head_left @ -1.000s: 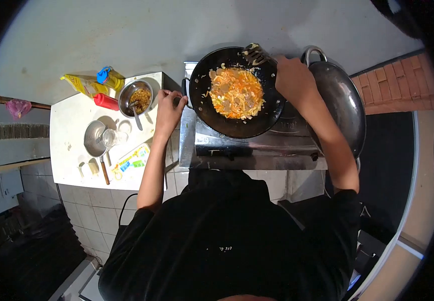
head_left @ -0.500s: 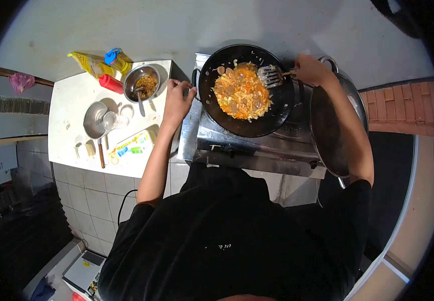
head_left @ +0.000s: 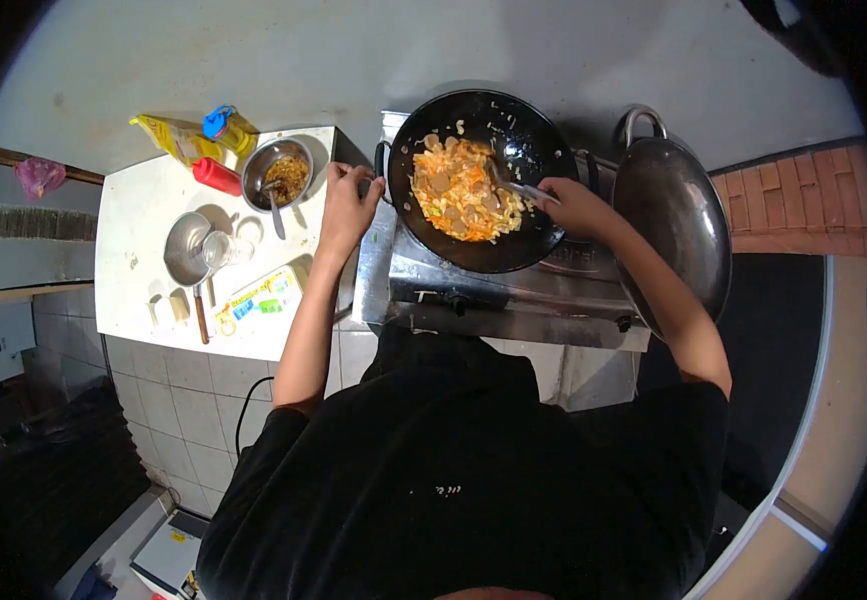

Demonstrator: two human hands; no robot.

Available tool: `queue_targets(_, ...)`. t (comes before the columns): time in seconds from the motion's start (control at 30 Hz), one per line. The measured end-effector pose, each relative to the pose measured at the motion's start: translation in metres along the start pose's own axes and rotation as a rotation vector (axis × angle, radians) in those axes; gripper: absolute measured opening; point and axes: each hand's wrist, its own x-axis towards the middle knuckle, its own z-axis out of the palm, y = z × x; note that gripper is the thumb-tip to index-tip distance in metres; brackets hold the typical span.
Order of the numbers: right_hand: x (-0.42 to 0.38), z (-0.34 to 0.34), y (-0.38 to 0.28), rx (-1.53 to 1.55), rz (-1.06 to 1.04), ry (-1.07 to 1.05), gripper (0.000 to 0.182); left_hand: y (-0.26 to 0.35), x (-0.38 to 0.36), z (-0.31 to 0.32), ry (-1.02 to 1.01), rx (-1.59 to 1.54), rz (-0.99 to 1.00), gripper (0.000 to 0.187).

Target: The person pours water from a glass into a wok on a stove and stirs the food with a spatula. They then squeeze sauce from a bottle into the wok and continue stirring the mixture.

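A black wok (head_left: 541,135) sits on the stove, holding a chopped mix (head_left: 461,190) of egg, orange shreds, pale pieces and round brown slices. My left hand (head_left: 351,205) is at the wok's left edge, its fingers closed on the loop handle (head_left: 381,160). In my right hand (head_left: 575,208) is a slotted spatula (head_left: 525,190), gripped by its handle from the right. The spatula's head is down in the food near the middle of the wok, partly hidden by it.
A large metal pan (head_left: 688,225) stands at the right of the steel stove (head_left: 413,265). On the white table (head_left: 133,250) are a bowl with a spoon (head_left: 275,200), a small saucepan (head_left: 185,240), a red bottle (head_left: 217,176) and a blue-capped bottle (head_left: 236,132).
My right hand has moved left and down with the spatula, from the wok's right side into the food. The food has shifted left. My left hand stays at the handle.
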Motion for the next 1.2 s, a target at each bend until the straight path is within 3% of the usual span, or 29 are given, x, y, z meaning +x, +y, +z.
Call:
queue_targets(0.07,-0.018,0.014,0.007,-0.513,-0.530,0.441,0.015,0.000,0.000,-0.001,-0.010,-0.004,-0.019,0.026)
queue_targets(0.2,-0.078,0.013,-0.055,-0.832,-0.144,0.557,0.018,0.004,0.002,-0.004,-0.036,-0.011,-0.046,0.026)
queue_targets(0.4,-0.052,-0.054,-0.086,-1.026,-0.136,0.548,0.019,0.001,0.003,-0.004,-0.043,0.018,-0.002,0.025)
queue_targets(0.47,-0.026,-0.066,-0.094,-1.149,0.039,0.201,0.018,0.000,0.004,-0.004,-0.044,0.011,-0.003,0.025)
queue_targets(0.5,-0.019,-0.063,-0.097,-1.151,0.039,0.198,0.018,0.001,0.004,-0.005,-0.048,-0.007,-0.018,0.025)
queue_targets(0.57,-0.001,-0.053,-0.100,-0.894,0.285,0.002,0.018,0.002,0.003,-0.005,-0.042,-0.014,-0.008,0.025)
queue_targets(0.6,0.010,-0.047,-0.087,-0.908,0.277,-0.007,0.018,0.002,0.002,-0.005,-0.032,-0.002,0.018,0.025)
queue_targets(0.67,0.029,-0.035,-0.043,-0.329,0.303,-0.013,0.021,0.000,0.000,-0.002,-0.006,0.021,0.044,0.025)
queue_targets(0.73,0.011,-0.005,-0.028,-0.003,0.307,0.097,0.021,0.004,-0.001,-0.004,-0.005,-0.021,0.021,0.025)
queue_targets(0.77,0.011,0.005,-0.014,-0.011,0.303,0.098,0.021,0.004,-0.001,-0.004,0.003,-0.023,0.020,0.025)
queue_targets(0.83,0.010,0.021,0.008,0.380,0.217,0.042,0.023,0.004,-0.001,-0.003,0.004,0.004,0.013,0.025)
queue_targets(0.87,0.006,0.026,0.011,0.384,0.213,0.046,0.023,0.003,0.000,-0.002,0.003,0.005,0.020,0.025)
queue_targets(0.93,-0.006,0.040,0.003,0.040,0.039,0.225,0.027,0.001,0.002,-0.004,-0.022,-0.004,0.019,0.025)
queue_targets(0.97,-0.005,0.045,0.016,-0.135,-0.173,0.392,0.026,0.002,0.001,-0.004,-0.010,0.001,0.026,0.025)
queue_targets(1.0,-0.013,0.046,0.015,-0.128,-0.168,0.398,0.026,0.001,0.003,-0.004,-0.018,0.000,0.033,0.025)
queue_targets(1.07,-0.037,0.045,0.000,-0.420,-0.450,0.567,0.023,-0.003,0.002,-0.003,-0.031,-0.006,0.025,0.025)
queue_targets(1.2,-0.075,0.027,-0.040,-0.731,-0.358,0.610,0.016,-0.002,0.003,-0.003,-0.035,-0.018,0.009,0.025)
